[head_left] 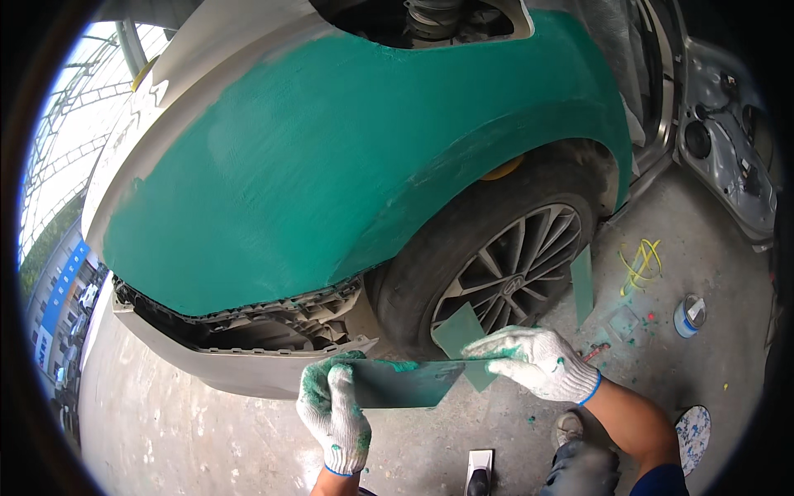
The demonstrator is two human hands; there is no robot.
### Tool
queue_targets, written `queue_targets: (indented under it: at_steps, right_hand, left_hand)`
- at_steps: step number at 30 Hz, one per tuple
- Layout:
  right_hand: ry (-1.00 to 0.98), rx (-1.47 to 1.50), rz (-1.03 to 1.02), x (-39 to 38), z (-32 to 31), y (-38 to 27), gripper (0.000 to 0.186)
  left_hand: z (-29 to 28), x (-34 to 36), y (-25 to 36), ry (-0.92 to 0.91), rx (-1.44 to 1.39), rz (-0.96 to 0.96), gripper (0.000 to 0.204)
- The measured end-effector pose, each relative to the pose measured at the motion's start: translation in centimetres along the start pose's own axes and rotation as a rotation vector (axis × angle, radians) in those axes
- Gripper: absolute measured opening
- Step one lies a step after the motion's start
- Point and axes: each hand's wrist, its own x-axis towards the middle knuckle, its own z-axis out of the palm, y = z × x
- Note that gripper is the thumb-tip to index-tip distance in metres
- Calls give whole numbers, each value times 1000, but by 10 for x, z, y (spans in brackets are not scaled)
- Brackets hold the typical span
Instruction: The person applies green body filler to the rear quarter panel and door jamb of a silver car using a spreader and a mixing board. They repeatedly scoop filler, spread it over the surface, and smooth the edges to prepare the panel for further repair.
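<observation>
My left hand (335, 417), in a white knitted glove stained green, grips one end of a long flat putty board (405, 387). Green putty (399, 364) lies along the board's upper edge. My right hand (538, 362), in a cleaner white glove, pinches a translucent green spreader (457, 329) at the board's right end; the fingers partly cover where the two meet. Beyond both hands is a car's front fender (322, 165), coated in smooth green filler over most of its surface. Its edges fade into pale bodywork.
Close ahead are the front wheel (513, 285) and the loose bumper (223, 368). Another green sheet (582, 285) stands by the tyre. On the concrete lie yellow strips (641, 266), an open can (689, 317) and a black-and-white tool (479, 473). An open door (728, 140) stands right.
</observation>
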Motion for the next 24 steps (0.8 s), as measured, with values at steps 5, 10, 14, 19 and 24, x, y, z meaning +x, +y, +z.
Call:
queue_targets:
  at_steps: [5,10,14,19,24]
  right_hand:
    - [451,633,15,3,5,2,19]
    - [450,677,66,12,28,16,15]
    - [408,808,95,4,27,22,17]
    - [697,864,71,16,-16,11,13]
    - [559,865,-24,3,-35,15,13]
  left_hand:
    - [31,-13,-2,-39,20,160,25]
    - [81,-37,-8,-59,-138,-92,25]
    - [85,-54,-26,-203,30,-19,24]
    - [64,-60,-2,-537,203,-273,24]
    - [53,-56,-19,-489,-54,-273,14]
